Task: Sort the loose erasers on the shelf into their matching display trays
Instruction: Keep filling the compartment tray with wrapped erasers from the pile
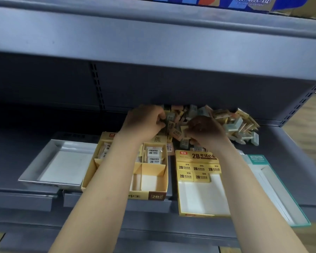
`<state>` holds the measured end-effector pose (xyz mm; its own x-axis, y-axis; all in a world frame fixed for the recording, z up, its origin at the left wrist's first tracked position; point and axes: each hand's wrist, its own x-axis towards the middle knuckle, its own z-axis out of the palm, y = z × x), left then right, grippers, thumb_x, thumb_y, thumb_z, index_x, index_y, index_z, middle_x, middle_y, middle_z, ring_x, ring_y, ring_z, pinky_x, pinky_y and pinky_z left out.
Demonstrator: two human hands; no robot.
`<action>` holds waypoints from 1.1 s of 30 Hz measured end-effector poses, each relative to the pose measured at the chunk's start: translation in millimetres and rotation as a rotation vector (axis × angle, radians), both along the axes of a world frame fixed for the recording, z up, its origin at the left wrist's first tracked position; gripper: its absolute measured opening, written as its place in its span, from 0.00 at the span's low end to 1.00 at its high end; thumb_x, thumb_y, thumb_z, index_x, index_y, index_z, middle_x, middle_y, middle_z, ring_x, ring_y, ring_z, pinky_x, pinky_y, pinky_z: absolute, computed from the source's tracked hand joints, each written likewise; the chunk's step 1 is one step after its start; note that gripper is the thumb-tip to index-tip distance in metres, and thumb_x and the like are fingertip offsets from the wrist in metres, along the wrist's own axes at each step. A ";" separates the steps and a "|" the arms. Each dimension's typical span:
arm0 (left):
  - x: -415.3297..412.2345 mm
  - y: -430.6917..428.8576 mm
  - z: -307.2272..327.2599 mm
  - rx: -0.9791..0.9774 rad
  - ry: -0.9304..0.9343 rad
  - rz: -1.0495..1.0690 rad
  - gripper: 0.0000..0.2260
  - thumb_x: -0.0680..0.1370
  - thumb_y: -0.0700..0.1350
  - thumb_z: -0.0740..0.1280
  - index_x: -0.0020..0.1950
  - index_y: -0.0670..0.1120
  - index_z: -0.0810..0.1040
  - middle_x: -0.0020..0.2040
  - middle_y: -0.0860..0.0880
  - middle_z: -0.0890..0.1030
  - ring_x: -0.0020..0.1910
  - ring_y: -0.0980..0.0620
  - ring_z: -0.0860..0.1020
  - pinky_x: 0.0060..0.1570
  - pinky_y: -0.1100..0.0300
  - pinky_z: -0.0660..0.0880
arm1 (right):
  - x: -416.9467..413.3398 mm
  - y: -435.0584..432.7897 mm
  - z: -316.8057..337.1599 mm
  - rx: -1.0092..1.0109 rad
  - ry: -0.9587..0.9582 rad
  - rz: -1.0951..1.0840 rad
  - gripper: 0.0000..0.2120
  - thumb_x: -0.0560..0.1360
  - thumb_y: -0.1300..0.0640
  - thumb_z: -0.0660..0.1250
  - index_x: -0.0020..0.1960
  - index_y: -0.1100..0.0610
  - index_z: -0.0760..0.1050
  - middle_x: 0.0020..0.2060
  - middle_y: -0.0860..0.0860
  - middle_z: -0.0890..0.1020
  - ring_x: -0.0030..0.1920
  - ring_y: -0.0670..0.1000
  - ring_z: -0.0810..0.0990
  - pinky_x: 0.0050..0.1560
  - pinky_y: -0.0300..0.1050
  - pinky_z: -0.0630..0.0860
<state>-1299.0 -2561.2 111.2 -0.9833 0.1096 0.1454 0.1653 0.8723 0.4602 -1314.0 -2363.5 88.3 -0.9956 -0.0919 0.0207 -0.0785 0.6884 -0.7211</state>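
Dim light under the upper shelf (153, 33), its shadow swallowing the back and darkening the right hand (206, 132). The yellow tray (204, 198) catches soft light from above. Wide-angle bowing at the edges; right side smears, the eraser pile (226, 121) soft.

A single head-worn wide-angle camera looks forward and down onto the shelf (11, 154) from close in front. The upper shelf edge (153, 33) spans the top of the view.
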 end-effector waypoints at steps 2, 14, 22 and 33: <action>-9.8 4.1 -4.0 -0.032 -0.044 -0.013 0.11 0.77 0.47 0.70 0.59 0.50 0.79 0.55 0.51 0.81 0.54 0.51 0.79 0.56 0.49 0.77 | 5.5 10.9 -0.2 -0.039 -0.014 -0.041 0.05 0.74 0.57 0.71 0.48 0.48 0.77 0.38 0.47 0.84 0.31 0.42 0.83 0.32 0.37 0.79; -46.2 24.7 -29.3 -0.190 -0.130 0.032 0.09 0.73 0.42 0.73 0.43 0.54 0.75 0.58 0.49 0.76 0.61 0.44 0.71 0.59 0.49 0.65 | 44.7 55.0 -0.4 -0.140 0.009 -0.134 0.05 0.74 0.58 0.69 0.49 0.52 0.77 0.40 0.48 0.84 0.32 0.43 0.83 0.35 0.39 0.80; -53.2 28.6 -41.1 -0.105 -0.111 0.038 0.13 0.73 0.33 0.67 0.38 0.52 0.73 0.49 0.49 0.77 0.49 0.47 0.75 0.45 0.52 0.74 | 64.2 72.8 -5.1 -0.146 0.008 -0.211 0.06 0.73 0.58 0.70 0.49 0.52 0.78 0.35 0.48 0.84 0.32 0.45 0.82 0.33 0.40 0.76; -52.3 25.8 -37.9 -0.114 -0.117 -0.009 0.12 0.74 0.34 0.67 0.46 0.51 0.72 0.51 0.49 0.74 0.49 0.50 0.74 0.39 0.57 0.67 | 78.1 72.7 -9.8 -0.165 -0.022 -0.242 0.06 0.75 0.57 0.70 0.51 0.52 0.76 0.36 0.49 0.83 0.33 0.47 0.81 0.30 0.38 0.75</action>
<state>-1351.3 -2535.3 73.3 -0.9917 0.1275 0.0161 0.1242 0.9186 0.3751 -1235.8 -2290.8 78.5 -0.9884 0.1515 -0.0058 0.0905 0.5588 -0.8243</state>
